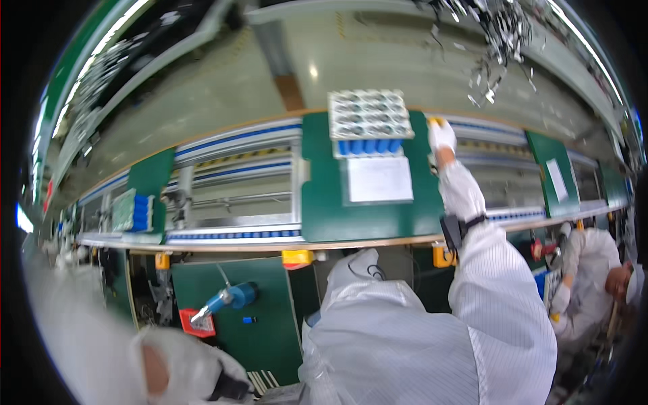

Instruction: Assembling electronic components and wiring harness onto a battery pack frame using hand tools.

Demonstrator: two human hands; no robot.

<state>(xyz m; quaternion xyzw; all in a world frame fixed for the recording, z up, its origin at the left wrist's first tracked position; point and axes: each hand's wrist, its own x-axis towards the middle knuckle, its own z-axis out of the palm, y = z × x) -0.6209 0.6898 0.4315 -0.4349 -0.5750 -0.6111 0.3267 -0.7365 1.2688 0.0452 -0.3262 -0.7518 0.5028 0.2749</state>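
Note:
My right hand (443, 136), in a white glove with yellow fingertips, reaches to the far right corner of a green board (378, 219). Its fingers look curled at the board's edge, though they are small in the picture. On the board stands a block of blue cylindrical cells (370, 146) topped by a white holder (370, 115) with round openings in rows. A white paper sheet (380, 179) lies in front of it. My left hand (81, 324) is a big white blur at the lower left, close to the camera; its fingers cannot be made out.
The board rests on a conveyor line (236, 233) with blue-and-white rails. Another cell block (133, 210) stands farther left. Below, a green work surface (263, 331) bears a blue power tool (233, 297) and a red tray (197, 322). A co-worker (594, 270) is at the right.

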